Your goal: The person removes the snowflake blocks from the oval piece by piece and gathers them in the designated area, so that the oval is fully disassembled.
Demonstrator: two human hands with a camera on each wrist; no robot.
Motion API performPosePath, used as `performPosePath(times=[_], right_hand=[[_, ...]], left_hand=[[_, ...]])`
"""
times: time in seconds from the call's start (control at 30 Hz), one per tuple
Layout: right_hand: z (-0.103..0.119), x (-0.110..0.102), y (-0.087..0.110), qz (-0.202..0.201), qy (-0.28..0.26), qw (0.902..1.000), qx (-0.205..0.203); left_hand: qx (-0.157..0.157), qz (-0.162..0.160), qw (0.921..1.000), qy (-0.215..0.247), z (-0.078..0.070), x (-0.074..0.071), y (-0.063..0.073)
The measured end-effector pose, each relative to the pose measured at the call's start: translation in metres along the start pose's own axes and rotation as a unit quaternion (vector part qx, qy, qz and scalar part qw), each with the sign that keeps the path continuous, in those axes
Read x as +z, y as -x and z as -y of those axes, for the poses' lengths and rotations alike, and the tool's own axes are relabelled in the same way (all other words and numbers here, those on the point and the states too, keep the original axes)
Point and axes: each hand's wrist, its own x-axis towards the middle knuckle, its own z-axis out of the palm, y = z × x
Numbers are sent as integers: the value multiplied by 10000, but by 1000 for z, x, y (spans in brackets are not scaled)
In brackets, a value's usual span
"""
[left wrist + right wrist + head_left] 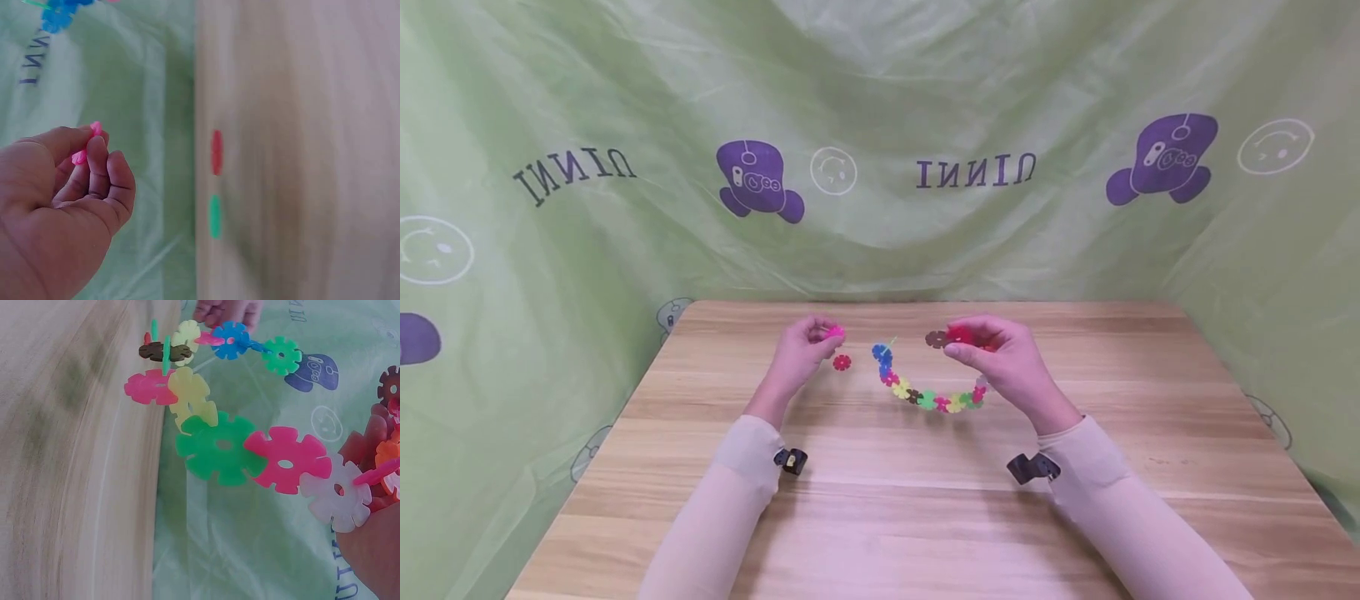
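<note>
My left hand (799, 357) pinches a pink snowflake disc (79, 156) between thumb and fingers, above the table. My right hand (1017, 364) holds a chain of slotted snowflake discs (928, 400) near one end. Beyond those fingers stick out a brown disc (936, 339) and a red disc (958, 334). From that hand the chain sags in a curve through white, pink, green (220, 450), yellow and brown discs. Its other end rises to blue discs (882, 353) and a light green disc (282, 356), apart from the left hand.
On the wooden table (880, 517), a loose red disc (842, 362) lies near my left hand. Beside it in the left wrist view is a loose green disc (215, 216). A green printed curtain (880, 242) hangs behind the table and along its sides.
</note>
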Motion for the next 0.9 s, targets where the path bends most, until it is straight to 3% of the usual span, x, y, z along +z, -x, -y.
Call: performPosePath(times=[0.23,0.5,0.73,0.9], right_hand=[[2,-1,2,7,-9,10000,42],[2,0,4,26,2,10000,31],[0,0,2,24,63,10000,16],[0,0,3,47,9,10000,-41]], left_hand=[[-30,-26,9980,-638,19,4,-14],[-51,193,9899,-1401,33,-1,-23],[-223,229,9858,-1650,36,1,-28],[-554,198,9842,-1669,34,2,-31]])
